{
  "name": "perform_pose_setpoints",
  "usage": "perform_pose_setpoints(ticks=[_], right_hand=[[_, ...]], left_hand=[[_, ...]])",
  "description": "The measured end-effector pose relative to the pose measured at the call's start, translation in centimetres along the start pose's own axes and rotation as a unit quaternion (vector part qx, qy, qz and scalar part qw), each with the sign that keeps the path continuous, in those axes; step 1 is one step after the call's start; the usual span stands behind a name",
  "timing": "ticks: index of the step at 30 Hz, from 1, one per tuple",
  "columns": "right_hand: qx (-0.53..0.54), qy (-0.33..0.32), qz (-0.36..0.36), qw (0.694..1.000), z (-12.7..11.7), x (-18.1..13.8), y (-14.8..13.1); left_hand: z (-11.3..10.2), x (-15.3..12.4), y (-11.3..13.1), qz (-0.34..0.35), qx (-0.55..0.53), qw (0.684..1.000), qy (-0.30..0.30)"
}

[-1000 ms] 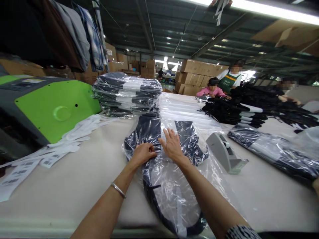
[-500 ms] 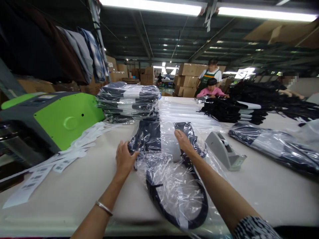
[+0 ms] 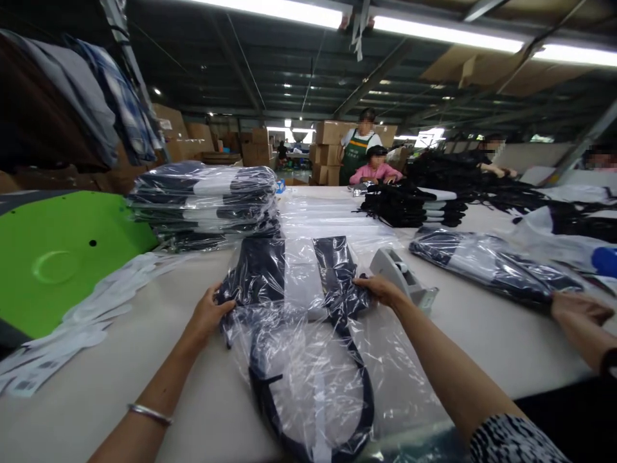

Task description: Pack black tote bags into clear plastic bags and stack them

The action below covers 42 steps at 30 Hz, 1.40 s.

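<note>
In front of me lies a dark, folded fabric item in a clear plastic bag (image 3: 263,270), with a white paper band (image 3: 303,270) across its middle. A thick dark strap (image 3: 369,392) loops from it toward the table's near edge under loose, crinkled plastic. My left hand (image 3: 207,316) is closed on the bag's left edge, its thumb on top. On the opposite edge, my right hand (image 3: 380,289) pinches the plastic and dark fabric between thumb and fingers. Just beyond my right hand stands a grey tape dispenser (image 3: 398,273).
Bagged dark items are stacked (image 3: 207,199) at the back left, near a green machine (image 3: 72,251) and paper labels (image 3: 91,315). Flat plastic bags (image 3: 328,215) lie behind. At right, another person's hand (image 3: 581,308) touches a bagged item (image 3: 486,263). Dark goods (image 3: 400,204) are piled behind.
My right hand has moved from the white band to the bag's right edge. My view has turned right, and another person's hand has come in at the right.
</note>
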State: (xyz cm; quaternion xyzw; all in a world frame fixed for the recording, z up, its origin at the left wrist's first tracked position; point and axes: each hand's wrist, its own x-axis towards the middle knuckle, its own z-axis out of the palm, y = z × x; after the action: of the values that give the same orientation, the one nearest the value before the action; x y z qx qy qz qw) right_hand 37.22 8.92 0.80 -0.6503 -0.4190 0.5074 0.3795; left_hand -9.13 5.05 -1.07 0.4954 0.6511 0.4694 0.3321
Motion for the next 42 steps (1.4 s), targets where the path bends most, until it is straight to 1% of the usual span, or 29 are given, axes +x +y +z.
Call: perform_pose_setpoints(ticks=[2, 4, 6, 8, 9, 10, 12, 15, 17, 19, 24, 26, 28, 30, 31, 34, 35, 37, 39, 40, 42], right_hand=[[0.03, -0.007, 0.026, 0.999, -0.4, -1.7, 0.3], [0.077, -0.032, 0.033, 0.996, -1.4, -4.3, 1.0], [0.157, -0.09, 0.036, 0.983, -2.8, -7.3, 2.1], [0.233, -0.153, 0.047, 0.959, -4.0, -9.9, 3.3], [0.253, -0.167, 0.056, 0.951, -4.4, -10.9, 3.9], [0.257, -0.164, 0.068, 0.95, -4.6, -11.7, 4.5], [0.242, -0.132, 0.091, 0.957, -4.4, -12.8, 5.4], [0.189, -0.11, 0.112, 0.969, -2.8, -14.1, 6.3], [0.162, -0.106, 0.106, 0.975, -1.6, -15.1, 6.7], [0.157, -0.086, 0.1, 0.979, -0.9, -16.5, 7.2], [0.209, -0.05, 0.135, 0.967, -1.0, -20.7, 8.4], [0.215, -0.049, 0.146, 0.964, -0.7, -22.2, 9.1], [0.205, -0.057, 0.142, 0.967, 0.4, -23.4, 9.8], [0.201, -0.083, 0.14, 0.966, 2.2, -24.4, 10.3], [0.205, -0.104, 0.15, 0.962, 3.4, -24.9, 10.4], [0.242, -0.184, 0.182, 0.935, 7.1, -25.8, 10.5], [0.248, -0.215, 0.179, 0.927, 8.3, -26.0, 10.5], [0.242, -0.276, 0.149, 0.918, 10.2, -26.2, 10.8], [0.211, -0.32, 0.117, 0.916, 11.4, -26.0, 11.5], [0.191, -0.333, 0.106, 0.917, 11.9, -25.9, 11.9], [0.153, -0.356, 0.099, 0.916, 12.6, -25.6, 12.9]], left_hand=[[0.4, 0.6, 0.1, 0.016, -0.021, 1.0, -0.014], [0.8, 1.5, 0.7, 0.039, -0.032, 0.998, -0.033], [1.5, 3.0, 1.7, 0.069, -0.022, 0.996, -0.054], [2.5, 5.1, 2.8, 0.112, -0.003, 0.99, -0.082], [3.1, 6.2, 3.3, 0.135, 0.006, 0.986, -0.096], [3.7, 7.3, 3.7, 0.155, 0.015, 0.982, -0.109], [4.9, 9.5, 4.1, 0.177, 0.03, 0.976, -0.126], [5.9, 11.3, 3.7, 0.179, 0.044, 0.975, -0.128], [5.8, 11.1, 3.0, 0.176, 0.047, 0.975, -0.127], [5.1, 9.8, 2.4, 0.171, 0.043, 0.975, -0.132], [1.8, 5.0, 1.3, 0.169, 0.033, 0.971, -0.164], [0.3, 3.8, 1.1, 0.173, 0.04, 0.968, -0.178], [-1.1, 3.6, 1.1, 0.178, 0.056, 0.965, -0.183], [-2.0, 4.5, 1.7, 0.184, 0.081, 0.964, -0.172], [-2.2, 5.3, 2.2, 0.189, 0.096, 0.964, -0.161], [-1.8, 8.3, 4.2, 0.208, 0.154, 0.958, -0.123], [-1.4, 9.1, 4.8, 0.211, 0.177, 0.954, -0.115], [-0.5, 10.0, 6.0, 0.208, 0.224, 0.946, -0.11], [0.2, 9.6, 6.7, 0.206, 0.267, 0.936, -0.104], [0.4, 8.8, 7.0, 0.21, 0.284, 0.93, -0.101], [0.6, 5.9, 7.5, 0.231, 0.308, 0.916, -0.111]])
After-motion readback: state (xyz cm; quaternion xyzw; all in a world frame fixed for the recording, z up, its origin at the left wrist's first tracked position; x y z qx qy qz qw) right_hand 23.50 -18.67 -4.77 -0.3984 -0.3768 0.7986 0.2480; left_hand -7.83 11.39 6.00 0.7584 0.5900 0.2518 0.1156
